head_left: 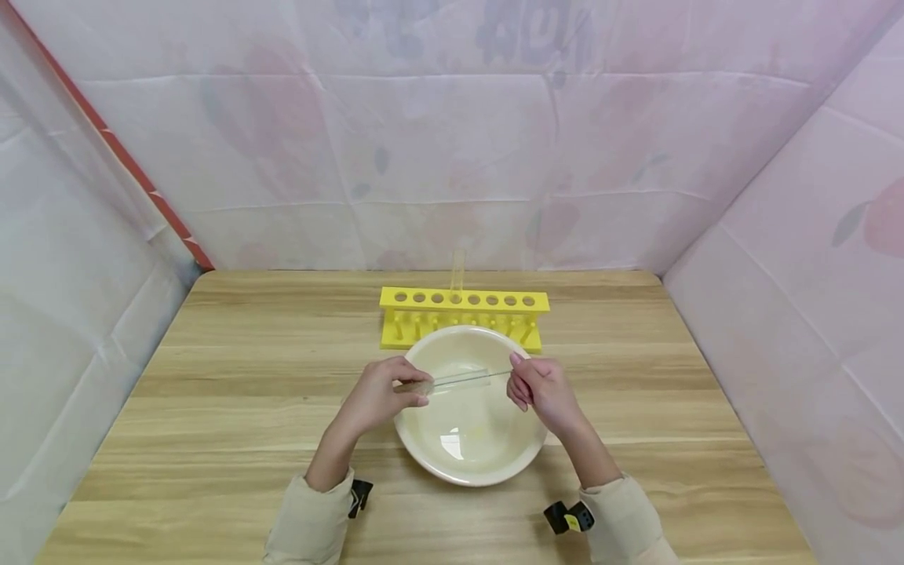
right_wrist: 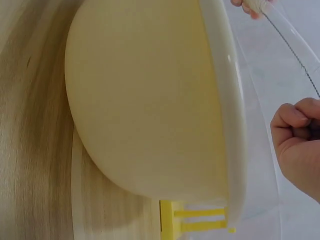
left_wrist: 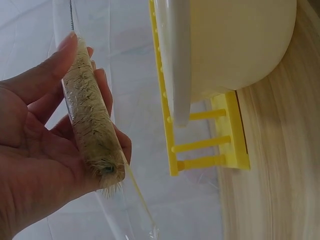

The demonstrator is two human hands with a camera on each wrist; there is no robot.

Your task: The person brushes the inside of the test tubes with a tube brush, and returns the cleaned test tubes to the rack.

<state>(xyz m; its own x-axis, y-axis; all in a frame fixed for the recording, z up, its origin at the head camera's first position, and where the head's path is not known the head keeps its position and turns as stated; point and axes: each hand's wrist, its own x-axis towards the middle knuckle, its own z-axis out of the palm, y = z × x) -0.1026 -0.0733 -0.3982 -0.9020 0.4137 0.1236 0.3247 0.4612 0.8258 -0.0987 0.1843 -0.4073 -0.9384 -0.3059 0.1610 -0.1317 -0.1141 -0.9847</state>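
Over the cream basin [head_left: 469, 479], my left hand [head_left: 374, 396] grips a clear glass test tube [head_left: 469, 378] between thumb and fingers, the tube lying nearly level. A test tube brush [left_wrist: 90, 105] with pale, wet-looking bristles lies along the held part of the tube in the left wrist view. Its bristly tip splays below the palm. From the brush a thin twisted wire [right_wrist: 295, 50] runs out to the right. My right hand [head_left: 544, 392] pinches this wire with thumb and curled fingers, just past the tube's right end, above the basin's right side.
Behind the basin stands a yellow test tube rack [head_left: 537, 306], partly hidden by its rim. Another clear test tube [head_left: 457, 271] stands upright in one rack hole. Light glints inside the basin. Printed cloth walls [head_left: 452, 157] border the wooden table [head_left: 247, 408].
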